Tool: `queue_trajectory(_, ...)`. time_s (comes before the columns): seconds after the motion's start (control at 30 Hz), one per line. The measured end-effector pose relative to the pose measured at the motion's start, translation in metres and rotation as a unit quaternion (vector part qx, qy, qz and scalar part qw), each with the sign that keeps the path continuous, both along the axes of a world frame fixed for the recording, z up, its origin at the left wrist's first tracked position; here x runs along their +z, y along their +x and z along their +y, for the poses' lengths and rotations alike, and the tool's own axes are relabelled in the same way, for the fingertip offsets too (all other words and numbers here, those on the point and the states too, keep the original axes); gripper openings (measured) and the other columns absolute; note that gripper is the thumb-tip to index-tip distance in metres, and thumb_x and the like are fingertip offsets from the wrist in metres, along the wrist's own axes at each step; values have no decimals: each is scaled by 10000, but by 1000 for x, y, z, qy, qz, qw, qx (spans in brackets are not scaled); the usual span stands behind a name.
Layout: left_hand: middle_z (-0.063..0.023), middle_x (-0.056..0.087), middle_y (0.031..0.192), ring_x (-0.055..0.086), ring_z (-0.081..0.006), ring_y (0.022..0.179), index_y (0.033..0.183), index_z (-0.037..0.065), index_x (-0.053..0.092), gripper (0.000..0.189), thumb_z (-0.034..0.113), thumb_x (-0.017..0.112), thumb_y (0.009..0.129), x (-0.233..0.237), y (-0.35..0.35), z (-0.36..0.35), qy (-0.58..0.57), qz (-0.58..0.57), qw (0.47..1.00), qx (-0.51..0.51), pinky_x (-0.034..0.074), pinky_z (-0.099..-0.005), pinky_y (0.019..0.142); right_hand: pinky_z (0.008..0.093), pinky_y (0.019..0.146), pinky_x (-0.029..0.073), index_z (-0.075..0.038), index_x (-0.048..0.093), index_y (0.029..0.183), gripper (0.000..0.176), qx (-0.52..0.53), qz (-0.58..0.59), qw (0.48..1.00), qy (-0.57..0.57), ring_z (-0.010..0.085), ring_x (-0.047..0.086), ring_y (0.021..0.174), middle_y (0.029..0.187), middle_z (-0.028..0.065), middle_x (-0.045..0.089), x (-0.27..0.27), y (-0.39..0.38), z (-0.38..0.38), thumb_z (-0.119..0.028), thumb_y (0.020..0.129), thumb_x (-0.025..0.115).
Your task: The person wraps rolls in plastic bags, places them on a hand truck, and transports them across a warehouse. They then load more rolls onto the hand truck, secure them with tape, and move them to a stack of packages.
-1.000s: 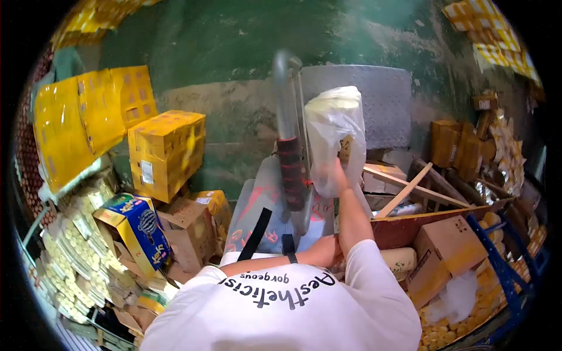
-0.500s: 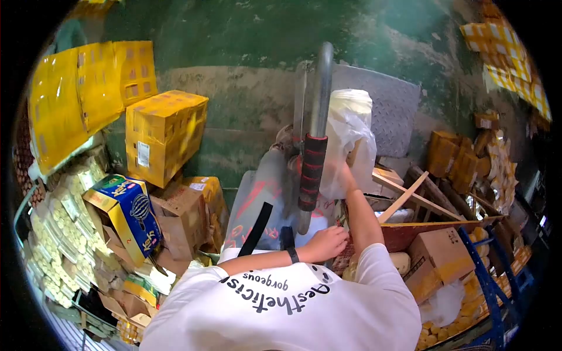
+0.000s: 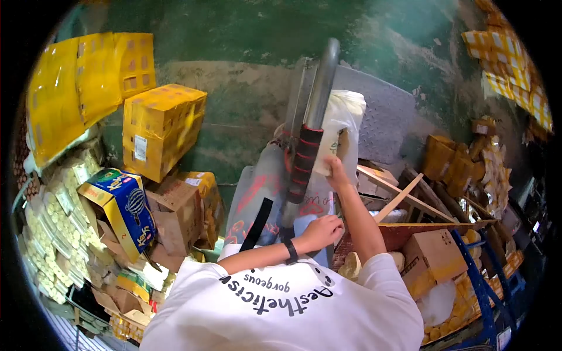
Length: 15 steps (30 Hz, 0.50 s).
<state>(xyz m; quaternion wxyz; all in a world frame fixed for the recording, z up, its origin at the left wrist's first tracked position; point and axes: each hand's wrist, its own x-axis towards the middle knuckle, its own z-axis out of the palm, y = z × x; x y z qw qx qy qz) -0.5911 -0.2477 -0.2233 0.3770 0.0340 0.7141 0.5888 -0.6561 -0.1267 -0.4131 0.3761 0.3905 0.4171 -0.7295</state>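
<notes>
My right hand (image 3: 336,174) is closed on the edge of a whitish plastic bag (image 3: 346,111) with green print, which stands beside a metal bar (image 3: 324,82) with a red and black foam grip. My left hand (image 3: 321,232), with a black band at the wrist, is curled near my lap, below the grip; what it holds, if anything, is hidden. Grey trousers with red marks (image 3: 254,193) show left of the bar.
A yellow-taped box (image 3: 164,131) and a blue and yellow carton (image 3: 126,205) are at left, beside packed pale goods (image 3: 55,234). At right are crossed wooden slats (image 3: 404,199), a cardboard box (image 3: 436,257) and a blue metal frame (image 3: 480,281). A grey metal plate (image 3: 383,117) lies ahead.
My right hand has moved left and is more visible against the bag. The bar's lower end has swung left. My left hand has shifted slightly left and up.
</notes>
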Motion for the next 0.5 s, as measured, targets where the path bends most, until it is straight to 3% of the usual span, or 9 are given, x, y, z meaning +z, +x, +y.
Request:
queue_trajectory(0.07,-115,582,861,558,-305,823,882,54,583,136,162,531,816,2,-5,-3,-3,-6,1000,7,460,-381,697,420,845,460,-64,411,1237,538,-21,-64,997,-27,266,534,1024,1139,112,529,9,-8,2,-225,769,623)
queue_trajectory(0.13,-124,583,860,560,-308,822,878,49,587,140,161,530,816,-1,-3,-6,4,3,1000,25,459,-383,697,470,856,451,-75,429,1230,532,-93,-112,984,-100,301,529,1035,1145,121,533,54,-36,-2,-255,766,619)
queue_trajectory(0.17,-138,585,874,564,-310,831,893,40,595,147,139,517,816,-2,-4,-8,4,-11,1000,19,459,-378,704,532,845,443,-87,447,1226,546,-115,-134,978,-111,332,519,1051,1176,129,523,87,-51,-6,-344,768,599)
queue_trajectory(0.27,-149,592,898,577,-300,835,910,32,599,154,102,505,810,-9,1,-20,3,-57,998,-4,459,-359,714,542,840,427,-105,433,1260,659,-177,-189,948,-185,358,505,1063,1189,147,512,143,-45,-1,-481,739,579)
queue_trajectory(0.33,-118,613,985,586,-212,914,1006,15,583,209,92,519,821,-29,21,-28,57,-205,977,2,460,-321,785,588,866,411,-101,408,1286,679,-212,-197,934,-210,367,482,1109,1230,164,483,186,-17,7,-483,749,571)
queue_trajectory(0.4,-119,604,998,611,-233,825,1154,62,495,339,189,543,844,-40,37,-27,41,-24,995,86,485,-309,729,474,863,464,-78,410,1271,618,-207,-158,947,-191,279,545,1046,1173,115,533,245,10,11,-378,760,587)
queue_trajectory(0.43,-100,572,1080,593,-227,900,1232,88,412,411,206,542,860,-26,23,-26,153,-287,922,212,477,-316,777,438,870,467,-69,404,1272,629,-192,-146,958,-153,270,549,1041,1165,115,536,262,36,20,-361,751,599)
queue_trajectory(0.47,-80,539,1162,575,-220,974,1309,115,330,494,223,541,876,-2,-3,-23,234,-524,756,315,469,-323,825,403,876,470,-60,399,1274,640,-178,-133,968,-115,261,553,1037,1158,115,539,278,60,26,-344,741,612)
queue_trajectory(0.5,-89,479,1223,505,-214,1059,1335,97,287,566,239,563,862,22,-22,-15,258,-510,762,304,421,-325,885,347,888,457,-48,371,1284,677,-190,-85,974,-90,239,542,1040,1156,114,527,296,76,25,-283,714,650)
